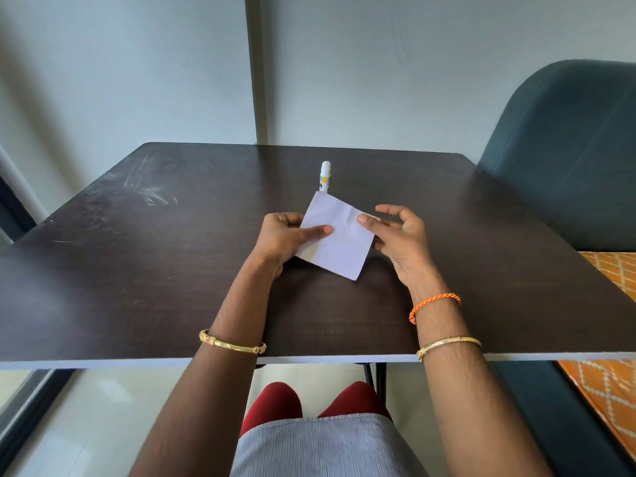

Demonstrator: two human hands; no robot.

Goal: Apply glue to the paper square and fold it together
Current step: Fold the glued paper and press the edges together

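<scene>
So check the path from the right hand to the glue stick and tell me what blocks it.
Nothing on the table blocks it. The glue stick stands upright just beyond the paper square, whose raised far corner hides its base. Both the right hand and left hand hold the paper, so one must let go first.
</scene>
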